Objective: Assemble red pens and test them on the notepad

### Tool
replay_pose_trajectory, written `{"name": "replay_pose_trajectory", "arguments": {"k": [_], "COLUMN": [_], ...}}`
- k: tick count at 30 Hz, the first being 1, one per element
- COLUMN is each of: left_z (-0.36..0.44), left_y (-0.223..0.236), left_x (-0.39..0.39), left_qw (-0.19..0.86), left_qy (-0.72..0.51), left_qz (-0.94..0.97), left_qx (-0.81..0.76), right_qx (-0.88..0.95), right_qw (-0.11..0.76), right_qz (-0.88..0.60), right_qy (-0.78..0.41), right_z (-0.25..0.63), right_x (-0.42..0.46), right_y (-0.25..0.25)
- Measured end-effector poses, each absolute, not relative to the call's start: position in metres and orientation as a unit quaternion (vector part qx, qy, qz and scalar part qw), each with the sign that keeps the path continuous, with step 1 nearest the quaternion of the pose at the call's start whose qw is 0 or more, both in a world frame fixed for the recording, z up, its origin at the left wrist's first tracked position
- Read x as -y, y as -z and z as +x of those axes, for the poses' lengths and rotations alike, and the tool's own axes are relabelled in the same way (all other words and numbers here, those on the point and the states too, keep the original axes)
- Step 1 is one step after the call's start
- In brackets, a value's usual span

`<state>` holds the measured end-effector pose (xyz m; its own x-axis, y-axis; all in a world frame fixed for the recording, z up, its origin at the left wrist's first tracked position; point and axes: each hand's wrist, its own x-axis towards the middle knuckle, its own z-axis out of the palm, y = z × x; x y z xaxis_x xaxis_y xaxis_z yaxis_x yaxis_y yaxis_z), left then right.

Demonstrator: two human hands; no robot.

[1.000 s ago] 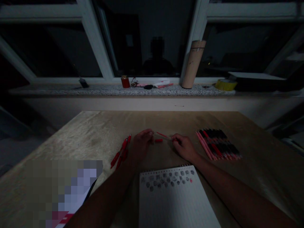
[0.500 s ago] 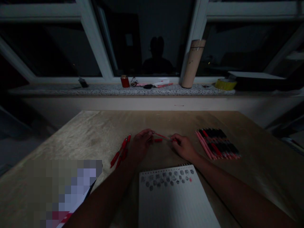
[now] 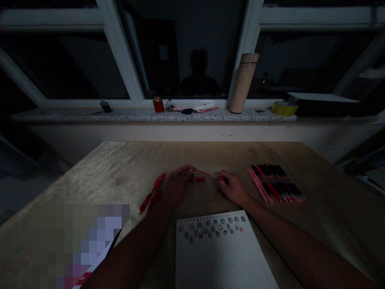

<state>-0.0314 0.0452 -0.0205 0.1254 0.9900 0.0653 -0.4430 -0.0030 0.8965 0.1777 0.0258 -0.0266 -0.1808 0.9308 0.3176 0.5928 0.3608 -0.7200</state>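
My left hand point(image 3: 180, 179) pinches one end of a thin red pen refill point(image 3: 205, 174). From there the refill slants down to the right, to my right hand point(image 3: 233, 186), which is closed around a red pen barrel point(image 3: 221, 178), mostly hidden by the fingers. Whether the refill's tip sits inside the barrel is too dark to tell. Just below the refill, a short red pen part point(image 3: 200, 179) lies on the table. Several red pens point(image 3: 152, 193) are beside my left wrist. A spiral notepad point(image 3: 219, 257) with rows of dark scribbled circles and one red mark lies nearer me.
Black, red and pink pens point(image 3: 275, 182) lie in a row at the right of the table point(image 3: 120, 160). On the windowsill point(image 3: 132, 115) stand a red jar point(image 3: 158, 105), a tall wooden cylinder point(image 3: 244, 83) and a roll of yellow tape point(image 3: 284, 108). The lower left is pixelated.
Both hands keep nearly the same place and grip on the refill and barrel. The whole view has shifted very slightly.
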Motion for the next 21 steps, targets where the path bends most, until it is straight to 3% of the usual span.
{"name": "replay_pose_trajectory", "arguments": {"k": [8, 21], "left_z": [-0.032, -0.028], "left_y": [0.021, 0.007], "left_x": [-0.042, -0.035], "left_qw": [0.518, 0.519], "left_qy": [-0.535, -0.503], "left_qz": [0.514, 0.536], "left_qx": [-0.425, -0.436], "right_qx": [0.738, 0.774], "right_qw": [0.368, 0.355], "right_qz": [-0.518, -0.464], "right_qy": [-0.228, -0.243], "right_z": [0.178, 0.176], "right_x": [-0.027, -0.025], "right_y": [0.027, 0.024]}}
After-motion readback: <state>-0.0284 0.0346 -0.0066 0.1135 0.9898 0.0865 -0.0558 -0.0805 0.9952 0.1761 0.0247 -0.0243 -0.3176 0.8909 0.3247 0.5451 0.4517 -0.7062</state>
